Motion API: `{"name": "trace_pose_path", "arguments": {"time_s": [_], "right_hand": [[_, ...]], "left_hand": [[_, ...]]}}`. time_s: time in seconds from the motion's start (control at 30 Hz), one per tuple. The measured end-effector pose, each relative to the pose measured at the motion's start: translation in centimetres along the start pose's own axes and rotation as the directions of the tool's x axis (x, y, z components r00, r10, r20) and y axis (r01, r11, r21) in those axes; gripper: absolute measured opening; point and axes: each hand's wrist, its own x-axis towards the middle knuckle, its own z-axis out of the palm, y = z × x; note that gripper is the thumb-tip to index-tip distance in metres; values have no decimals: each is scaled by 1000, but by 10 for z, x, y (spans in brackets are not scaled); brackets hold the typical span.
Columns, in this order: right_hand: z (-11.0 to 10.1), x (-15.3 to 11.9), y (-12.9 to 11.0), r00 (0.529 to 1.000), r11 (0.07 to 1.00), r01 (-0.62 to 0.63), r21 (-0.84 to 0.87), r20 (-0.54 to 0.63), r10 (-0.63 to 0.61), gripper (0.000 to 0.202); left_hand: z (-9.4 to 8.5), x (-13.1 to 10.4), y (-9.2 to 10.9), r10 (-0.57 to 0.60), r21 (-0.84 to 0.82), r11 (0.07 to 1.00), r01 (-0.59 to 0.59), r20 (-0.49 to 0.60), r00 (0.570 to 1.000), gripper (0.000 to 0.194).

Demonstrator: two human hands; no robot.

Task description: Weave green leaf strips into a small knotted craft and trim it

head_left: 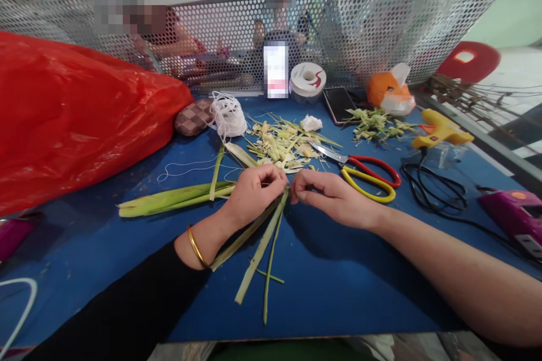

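Note:
Near the middle of the blue table point(339, 293), my left hand point(260, 189) pinches the upper ends of several green leaf strips point(259, 256), which fan out toward the front edge. Just right of it, my right hand point(326, 194) is closed with thumb and fingertips together; whatever it may hold is too small to make out. Broad green leaves point(169, 200) lie left of my left hand. Behind both hands is a pile of leaf scraps point(279, 144). Scissors point(364, 172) with one red and one yellow handle lie beyond my right hand.
A red plastic bag point(80, 118) covers the left side, beside white string point(228, 115). At the back stand a lit phone point(275, 70) and a ribbon spool point(308, 82). A yellow glue gun point(442, 130) and its black cord are at right. People show behind the mesh point(359, 28).

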Motion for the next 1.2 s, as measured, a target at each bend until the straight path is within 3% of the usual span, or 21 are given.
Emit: {"name": "trace_pose_path", "arguments": {"time_s": [0.1, 0.2, 0.3, 0.43, 0.6, 1.2], "right_hand": [[0, 0, 0, 1000, 1000, 22, -7, 3, -22, 12], [1, -1, -2, 999, 999, 46, -11, -10, -46, 13], [1, -1, -2, 999, 999, 50, -18, 6, -50, 13], [1, -2, -3, 999, 997, 37, -73, 31, -35, 13], [1, -3, -3, 998, 989, 68, -132, 26, -65, 14], [3, -3, -5, 999, 982, 29, -186, 43, -21, 15]], "left_hand": [[3, 0, -3, -129, -281, 951, 130, 20, 991, 20], [4, 0, -1, -160, -401, 898, 180, 84, 984, 19], [4, -1, 2, -148, -333, 927, 174, 102, 984, 23], [3, -2, 2, -59, -131, 989, 65, 49, 997, 23], [1, -1, 0, 27, 44, 999, -27, -14, 1000, 22], [0, 0, -1, 45, 173, 984, -37, -43, 998, 23]]}}
